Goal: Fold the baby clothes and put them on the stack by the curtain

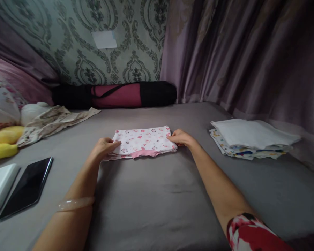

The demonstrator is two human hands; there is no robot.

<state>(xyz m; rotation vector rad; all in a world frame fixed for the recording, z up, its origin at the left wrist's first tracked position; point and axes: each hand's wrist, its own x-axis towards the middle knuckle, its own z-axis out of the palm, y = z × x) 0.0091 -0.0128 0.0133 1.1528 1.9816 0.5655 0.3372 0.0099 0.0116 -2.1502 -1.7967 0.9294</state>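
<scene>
A folded white cloth with pink prints and a pink edge lies flat on the grey bed sheet in front of me. My left hand grips its left end, fingers curled onto the fabric. At the cloth's right end, my right hand pinches the edge with bent fingers. A pale bangle circles my left wrist.
A stack of folded cloths sits to the right. A black phone and a white box lie at the left, with a crumpled cloth and yellow plush toy. A black-and-maroon rolled bag lies against the wall. Curtains hang on the right.
</scene>
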